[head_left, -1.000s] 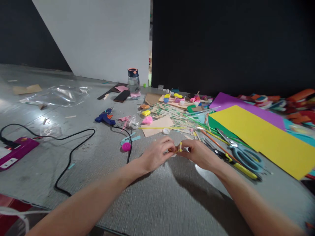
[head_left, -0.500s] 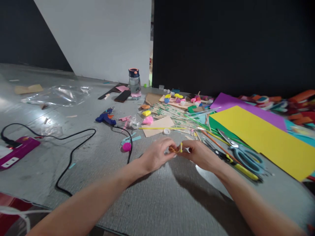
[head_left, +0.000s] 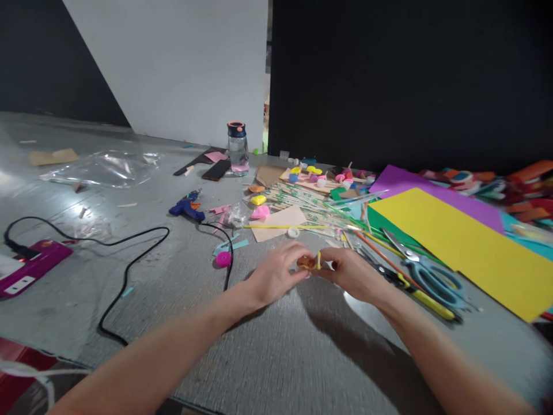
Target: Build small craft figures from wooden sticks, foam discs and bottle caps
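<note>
My left hand [head_left: 283,268] is closed in a pinch on a small orange-brown piece [head_left: 306,263] that looks like modelling clay. Close against it, my right hand [head_left: 352,271] pinches the same small piece from the other side, where a short pale-yellow stick-like part [head_left: 318,260] stands upright by the fingertips. Whether the two parts are joined is too small to tell. Both hands are just above the grey table [head_left: 276,351]. To the right of my right hand lie blue-handled scissors [head_left: 432,276] and a yellow-and-black cutter [head_left: 432,302].
Left of my hands are a blue glue gun [head_left: 186,207], its black cord, a magenta roll [head_left: 223,259] and a purple power strip [head_left: 37,265]. Behind are wooden sticks [head_left: 302,199], clay lumps [head_left: 260,212] and a water bottle [head_left: 238,150]. Yellow sheets [head_left: 470,248] lie right.
The orange-brown piece has turned slightly between my fingers and shows more of its surface. Both hands stay in nearly the same place. The view has shifted very slightly.
</note>
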`<state>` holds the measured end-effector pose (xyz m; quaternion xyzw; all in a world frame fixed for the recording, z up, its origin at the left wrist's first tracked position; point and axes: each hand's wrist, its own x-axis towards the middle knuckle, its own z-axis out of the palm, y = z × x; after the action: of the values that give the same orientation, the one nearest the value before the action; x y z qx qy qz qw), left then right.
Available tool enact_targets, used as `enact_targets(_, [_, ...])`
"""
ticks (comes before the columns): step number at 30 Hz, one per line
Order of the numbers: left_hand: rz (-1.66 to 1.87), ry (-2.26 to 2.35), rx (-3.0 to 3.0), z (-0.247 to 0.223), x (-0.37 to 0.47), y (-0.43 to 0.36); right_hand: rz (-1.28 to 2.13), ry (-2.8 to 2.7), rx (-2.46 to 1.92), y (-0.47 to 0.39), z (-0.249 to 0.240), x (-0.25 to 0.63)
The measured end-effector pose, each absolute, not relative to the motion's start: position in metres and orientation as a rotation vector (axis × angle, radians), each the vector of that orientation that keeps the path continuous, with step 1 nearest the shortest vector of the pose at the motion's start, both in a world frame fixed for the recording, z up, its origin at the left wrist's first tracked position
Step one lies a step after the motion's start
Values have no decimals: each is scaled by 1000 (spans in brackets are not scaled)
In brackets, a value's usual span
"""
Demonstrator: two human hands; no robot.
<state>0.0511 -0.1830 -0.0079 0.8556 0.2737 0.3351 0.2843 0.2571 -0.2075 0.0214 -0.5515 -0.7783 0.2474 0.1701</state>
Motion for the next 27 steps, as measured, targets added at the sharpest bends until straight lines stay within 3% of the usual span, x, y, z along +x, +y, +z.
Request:
enact_targets(12, [929,810,2233,-6,50,-182,735,-2203,-1564,-207,23,256])
enact_targets(17, [721,1008,2079,3,44,-177,728,-2206,-1562,-207,23,256])
enact_targets(27, [603,892,1643,-18,48,-169,733,-2200,-1551,-207,23,256])
